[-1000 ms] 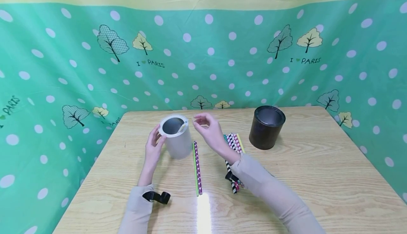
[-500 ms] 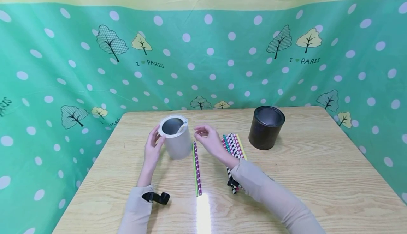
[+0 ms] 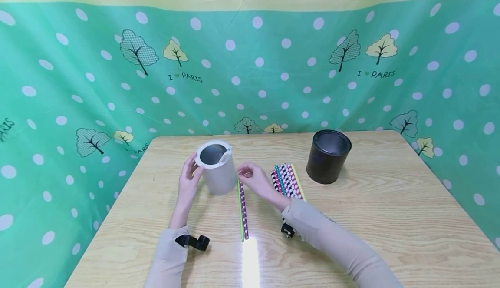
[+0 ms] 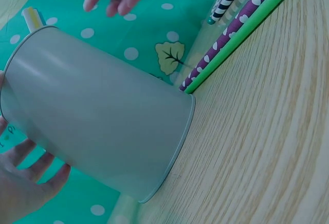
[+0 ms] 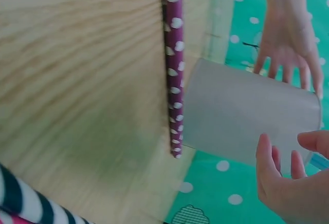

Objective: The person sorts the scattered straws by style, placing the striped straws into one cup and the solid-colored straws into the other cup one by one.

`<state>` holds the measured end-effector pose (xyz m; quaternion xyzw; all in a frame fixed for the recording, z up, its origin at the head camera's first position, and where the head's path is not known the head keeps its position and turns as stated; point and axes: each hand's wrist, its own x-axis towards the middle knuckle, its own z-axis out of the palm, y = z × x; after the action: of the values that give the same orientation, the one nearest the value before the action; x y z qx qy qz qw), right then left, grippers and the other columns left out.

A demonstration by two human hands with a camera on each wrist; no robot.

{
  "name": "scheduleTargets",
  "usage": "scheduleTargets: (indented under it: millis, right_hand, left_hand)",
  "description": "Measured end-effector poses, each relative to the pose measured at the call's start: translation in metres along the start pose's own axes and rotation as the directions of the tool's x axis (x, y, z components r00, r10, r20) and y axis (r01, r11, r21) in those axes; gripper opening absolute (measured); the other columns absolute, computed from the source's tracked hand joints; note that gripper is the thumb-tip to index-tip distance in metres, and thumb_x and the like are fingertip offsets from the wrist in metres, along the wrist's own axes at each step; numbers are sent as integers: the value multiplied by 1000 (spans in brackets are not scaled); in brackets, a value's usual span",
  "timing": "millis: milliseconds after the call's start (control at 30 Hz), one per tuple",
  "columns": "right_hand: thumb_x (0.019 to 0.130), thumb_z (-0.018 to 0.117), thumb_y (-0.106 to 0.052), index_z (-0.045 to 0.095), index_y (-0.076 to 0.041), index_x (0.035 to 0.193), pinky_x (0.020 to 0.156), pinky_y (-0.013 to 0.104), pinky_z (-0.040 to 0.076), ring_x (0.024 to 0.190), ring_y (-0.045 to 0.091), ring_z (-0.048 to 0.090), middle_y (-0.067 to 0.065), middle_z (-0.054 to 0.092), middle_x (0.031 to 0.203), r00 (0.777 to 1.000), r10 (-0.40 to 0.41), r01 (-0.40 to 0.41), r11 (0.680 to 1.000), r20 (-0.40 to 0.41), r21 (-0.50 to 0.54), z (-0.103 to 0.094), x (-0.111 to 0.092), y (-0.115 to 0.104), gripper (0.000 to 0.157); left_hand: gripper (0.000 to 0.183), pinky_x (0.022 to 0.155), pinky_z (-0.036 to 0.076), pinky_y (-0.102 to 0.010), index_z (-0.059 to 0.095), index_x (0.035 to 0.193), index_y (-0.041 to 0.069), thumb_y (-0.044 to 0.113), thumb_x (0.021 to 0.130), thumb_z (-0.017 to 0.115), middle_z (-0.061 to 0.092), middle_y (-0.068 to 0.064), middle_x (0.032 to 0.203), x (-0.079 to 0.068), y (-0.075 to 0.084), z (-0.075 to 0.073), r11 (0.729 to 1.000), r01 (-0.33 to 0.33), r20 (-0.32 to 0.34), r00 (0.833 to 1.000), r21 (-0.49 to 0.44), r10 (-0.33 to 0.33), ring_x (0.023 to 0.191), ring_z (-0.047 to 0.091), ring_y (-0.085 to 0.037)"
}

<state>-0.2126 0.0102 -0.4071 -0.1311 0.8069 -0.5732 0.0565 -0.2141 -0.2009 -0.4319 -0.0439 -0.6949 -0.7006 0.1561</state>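
A light grey can [image 3: 219, 179] stands upright at the left of the table, with a pale straw [image 3: 224, 156] leaning inside at its right rim. My left hand [image 3: 188, 188] grips the can from its left side, fingers spread along the wall in the left wrist view. Just right of the can lie a green straw [image 3: 240, 218] and a purple straw with white hearts [image 3: 245, 218], side by side. My right hand [image 3: 255, 180] hovers near their far ends. In the right wrist view its fingers [image 5: 266, 167] are loosely bent and apart, with nothing between them.
A bundle of patterned straws [image 3: 288, 179] lies right of the middle, partly under my right forearm. Behind it to the right stands a black can [image 3: 328, 166]. A green dotted curtain [image 3: 250, 71] hangs behind the wooden table [image 3: 390, 218].
My right hand has come down from beside the grey can's rim toward the far ends of the two straws. The left hand and the can have stayed in place.
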Motion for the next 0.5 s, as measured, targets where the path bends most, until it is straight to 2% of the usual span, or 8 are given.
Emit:
scheduleTargets:
  millis: [200,500]
  right_hand:
    - [80,57,-1,54,4,107,74,27,50,88,25,57,14,59,97,997,6,-4,1000,73,-29,5,-1,10,27]
    - [80,57,-2,55,4,107,73,26,50,87,24,57,16,59,99,991,15,-7,998,136,-62,11,-1,24,28]
  left_hand:
    - [49,95,34,-29,34,134,9,8,89,51,40,-10,134,1,-1,0,1000,0,3,1000,6,0,115,40,-18]
    - [49,90,36,-18,34,134,7,5,89,51,39,-13,134,1,-1,0,1000,-8,-4,1000,-10,8,111,40,-15]
